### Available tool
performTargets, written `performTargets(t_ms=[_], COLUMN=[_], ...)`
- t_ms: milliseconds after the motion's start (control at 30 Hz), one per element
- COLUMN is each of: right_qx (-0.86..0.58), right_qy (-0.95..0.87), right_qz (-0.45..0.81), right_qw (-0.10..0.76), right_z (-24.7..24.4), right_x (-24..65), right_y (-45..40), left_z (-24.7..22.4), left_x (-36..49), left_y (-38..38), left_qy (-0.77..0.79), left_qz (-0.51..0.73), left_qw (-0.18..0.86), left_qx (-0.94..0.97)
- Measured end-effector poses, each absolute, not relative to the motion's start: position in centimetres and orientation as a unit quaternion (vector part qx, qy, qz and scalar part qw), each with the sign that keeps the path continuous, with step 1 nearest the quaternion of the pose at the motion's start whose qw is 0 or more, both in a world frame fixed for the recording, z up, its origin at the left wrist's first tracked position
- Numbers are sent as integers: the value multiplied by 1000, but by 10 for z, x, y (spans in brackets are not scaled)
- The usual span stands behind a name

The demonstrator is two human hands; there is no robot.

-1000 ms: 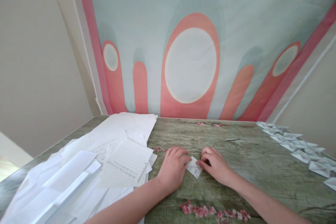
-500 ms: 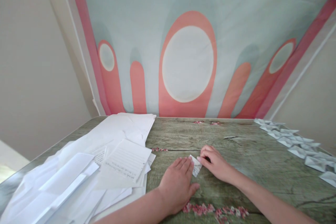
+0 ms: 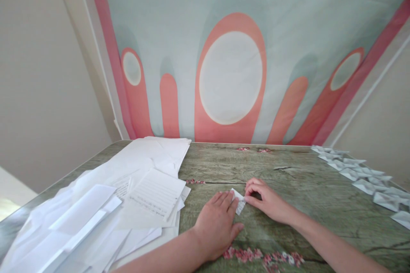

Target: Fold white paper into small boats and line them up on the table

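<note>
A small folded piece of paper [image 3: 239, 206], white with some handwriting on it, lies on the table between my two hands. My left hand [image 3: 218, 222] rests flat on the tabletop, its fingertips covering the paper's left side and its thumb spread away. From the right, my right hand [image 3: 264, 199] pinches the paper's right corner between thumb and forefinger, the other fingers curled. My left fingers hide part of the paper, so its full shape does not show.
Loose white sheets and a lined, handwritten page [image 3: 156, 196] form a pile on the left. Several folded paper boats [image 3: 365, 185] stand in rows along the right edge. The wood-grain tabletop [image 3: 307, 179] has printed pink flowers. Behind it hangs a patterned cloth [image 3: 179, 17].
My right fingertips have shifted slightly, now pinching closer on the paper's right corner. My left hand stays in place over the paper.
</note>
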State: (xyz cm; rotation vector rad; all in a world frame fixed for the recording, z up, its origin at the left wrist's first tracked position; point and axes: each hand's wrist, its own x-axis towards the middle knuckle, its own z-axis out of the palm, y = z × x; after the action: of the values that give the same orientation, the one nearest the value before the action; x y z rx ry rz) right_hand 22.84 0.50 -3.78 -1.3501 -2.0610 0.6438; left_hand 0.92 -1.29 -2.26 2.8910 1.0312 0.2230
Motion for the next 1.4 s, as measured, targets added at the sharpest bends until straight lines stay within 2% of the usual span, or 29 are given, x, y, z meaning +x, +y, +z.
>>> performTargets(t_ms=[1200, 1400], right_qx=[-541, -499], right_qy=[-776, -834], right_qz=[129, 35], right_qw=[299, 234], right_z=[-43, -37], right_x=[216, 208], right_y=[-5, -17], left_z=[-5, -8], left_x=[9, 8], left_y=[-16, -14], left_qy=[345, 344], left_qz=[42, 50], left_qw=[5, -8], left_qx=[937, 938])
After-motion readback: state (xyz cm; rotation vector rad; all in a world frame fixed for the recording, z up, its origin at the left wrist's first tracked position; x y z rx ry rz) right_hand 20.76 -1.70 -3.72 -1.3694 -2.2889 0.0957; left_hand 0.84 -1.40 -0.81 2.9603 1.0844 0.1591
